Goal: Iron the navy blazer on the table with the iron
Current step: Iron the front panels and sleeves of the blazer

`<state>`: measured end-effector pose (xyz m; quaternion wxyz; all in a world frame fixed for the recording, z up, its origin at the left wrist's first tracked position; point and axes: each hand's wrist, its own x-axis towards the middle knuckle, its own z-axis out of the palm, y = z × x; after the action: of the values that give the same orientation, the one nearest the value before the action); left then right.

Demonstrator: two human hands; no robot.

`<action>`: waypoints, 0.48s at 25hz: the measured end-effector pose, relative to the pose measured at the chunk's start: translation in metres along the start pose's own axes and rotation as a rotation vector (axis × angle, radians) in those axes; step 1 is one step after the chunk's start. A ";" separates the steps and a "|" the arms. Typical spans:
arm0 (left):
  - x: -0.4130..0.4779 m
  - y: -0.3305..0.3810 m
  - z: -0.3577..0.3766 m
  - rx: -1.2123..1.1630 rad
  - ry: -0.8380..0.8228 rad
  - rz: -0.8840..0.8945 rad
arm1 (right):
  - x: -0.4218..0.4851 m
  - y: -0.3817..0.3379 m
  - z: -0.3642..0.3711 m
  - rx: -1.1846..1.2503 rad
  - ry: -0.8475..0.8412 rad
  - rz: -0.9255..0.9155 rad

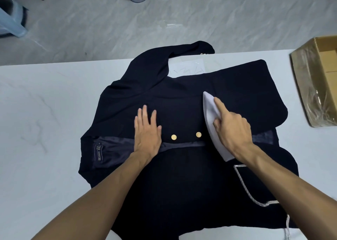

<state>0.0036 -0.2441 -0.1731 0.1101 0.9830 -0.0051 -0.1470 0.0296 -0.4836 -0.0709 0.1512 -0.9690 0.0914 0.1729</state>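
While the navy blazer (182,176) lies spread across the middle of the table (45,112), ironing is judged to be under way, not complete. The right hand (231,128) grips the iron (211,115), index finger laid along its top, sole on the cloth just right of the two gold buttons (173,137). The left hand (147,132) lies flat, fingers straight, pressing the cloth left of the buttons. The far sleeve and the near panel are judged outstanding
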 end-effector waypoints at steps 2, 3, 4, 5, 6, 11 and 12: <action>0.000 0.026 0.005 0.021 -0.011 0.145 | 0.001 0.003 0.003 -0.083 -0.057 -0.023; 0.001 0.038 0.011 0.052 -0.053 0.205 | 0.000 0.005 0.006 -0.079 -0.084 -0.033; 0.002 0.047 0.017 0.091 -0.094 0.229 | -0.002 0.005 0.010 -0.070 -0.104 -0.045; 0.003 0.052 0.023 0.132 -0.113 0.228 | -0.005 0.004 0.013 -0.066 -0.114 -0.055; 0.004 0.054 0.028 0.160 -0.115 0.217 | -0.008 0.003 0.017 -0.074 -0.112 -0.066; 0.003 0.052 0.033 0.217 -0.125 0.201 | -0.014 0.004 0.026 -0.169 -0.083 -0.046; 0.004 0.053 0.031 0.224 -0.132 0.198 | -0.017 0.007 0.027 -0.171 -0.092 -0.034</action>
<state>-0.0008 -0.3027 -0.1917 0.0133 0.9721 -0.1254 -0.1980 0.0040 -0.4791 -0.0901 0.0749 -0.9708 0.0529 0.2216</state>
